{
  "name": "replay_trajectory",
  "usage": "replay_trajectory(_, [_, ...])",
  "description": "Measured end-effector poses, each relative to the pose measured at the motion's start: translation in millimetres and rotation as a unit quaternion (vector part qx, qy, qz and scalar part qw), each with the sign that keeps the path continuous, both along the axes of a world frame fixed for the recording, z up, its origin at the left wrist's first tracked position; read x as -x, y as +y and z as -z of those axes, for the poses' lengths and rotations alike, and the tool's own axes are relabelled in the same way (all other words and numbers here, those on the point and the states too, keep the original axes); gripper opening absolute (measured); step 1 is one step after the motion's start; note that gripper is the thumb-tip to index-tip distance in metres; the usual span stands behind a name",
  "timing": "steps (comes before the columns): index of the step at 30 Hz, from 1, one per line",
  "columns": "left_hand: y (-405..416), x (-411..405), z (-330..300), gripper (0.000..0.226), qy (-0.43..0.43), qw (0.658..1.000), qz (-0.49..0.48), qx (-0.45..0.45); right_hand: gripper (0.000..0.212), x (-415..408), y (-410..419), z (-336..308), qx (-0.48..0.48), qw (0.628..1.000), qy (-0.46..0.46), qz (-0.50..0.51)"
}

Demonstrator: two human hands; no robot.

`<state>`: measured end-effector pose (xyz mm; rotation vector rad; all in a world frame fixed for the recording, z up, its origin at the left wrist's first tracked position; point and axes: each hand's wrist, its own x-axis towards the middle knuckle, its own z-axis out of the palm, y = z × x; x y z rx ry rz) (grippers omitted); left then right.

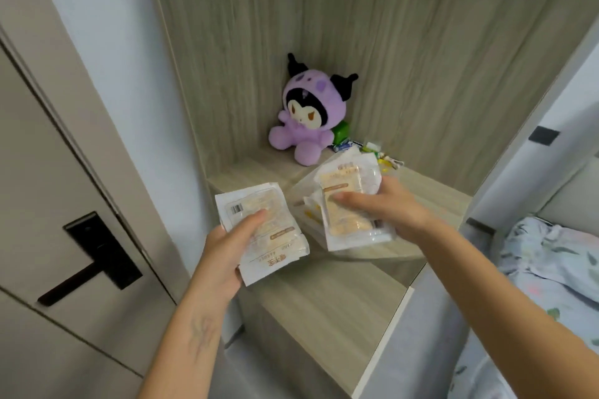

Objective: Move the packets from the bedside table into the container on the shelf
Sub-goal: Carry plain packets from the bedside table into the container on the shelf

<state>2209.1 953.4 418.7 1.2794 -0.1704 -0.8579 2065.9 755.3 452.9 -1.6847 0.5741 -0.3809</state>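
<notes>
Head view: left hand (223, 249) grips a stack of packets (262, 230), thumb curled over the top, held above the bedside table (327, 298). Right hand (385, 207) pinches a second bunch of packets (346, 204), thumb pressed on top. A purple plush toy (304, 113) sits in the back corner.

Two bare forearms with no sleeves, watch or jewellery in sight, ending in a bare left hand (223, 256) and a bare right hand (389, 209).

Soft even daylight — wide-angle edge bending
</notes>
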Motion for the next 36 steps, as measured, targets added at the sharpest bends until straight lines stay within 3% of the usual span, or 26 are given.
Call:
replay_trajectory(4, [-30.2, 11.8, -4.1, 0.012, 0.035, 0.999, -0.031, 0.016, 0.027, -16.2, -62.1, -27.0, 0.038, 0.998, 0.05, -0.024])
replay_trajectory(8, [-45.2, 12.5, -2.6, 0.02, 0.042, 0.999, -0.027, -0.009, 0.034, -42.7, -100.6, -28.3, 0.163, 0.967, 0.193, -0.039])
replay_trajectory(10, [-49.6, 7.5, -2.9, 0.026, 0.049, 0.999, -0.001, -0.019, 0.06, -49.6, -106.6, -27.3, 0.128, 0.949, 0.269, -0.098])
replay_trajectory(12, [-53.8, 4.1, -2.8, 0.027, 0.051, 0.998, 0.027, -0.024, 0.061, -50.9, -105.8, -27.3, 0.083, 0.933, 0.326, -0.13])
replay_trajectory(16, [-62.7, 0.8, -3.8, 0.02, 0.036, 0.998, 0.038, -0.029, 0.05, -60.4, -110.9, -7.2, 0.054, 0.921, 0.361, -0.138])
replay_trajectory(19, [-67.1, 0.0, -1.2, 0.019, 0.028, 0.998, 0.038, -0.038, 0.026, -70.7, -111.5, 7.9, 0.046, 0.919, 0.373, -0.12])
replay_trajectory(24, [-69.2, -1.6, 4.2, 0.025, 0.046, 0.997, 0.051, -0.038, 0.021, -74.6, -112.7, 12.0, -0.005, 0.915, 0.378, -0.142])
replay_trajectory(30, [-70.5, -0.8, 6.7, 0.025, 0.057, 0.997, 0.045, -0.038, 0.031, -74.1, -104.8, 12.7, -0.056, 0.898, 0.367, -0.237])
replay_trajectory(36, [-70.9, 2.0, 2.8, 0.024, 0.064, 0.996, 0.036, -0.041, 0.037, -75.2, -90.2, 14.1, -0.018, 0.902, 0.347, -0.255])
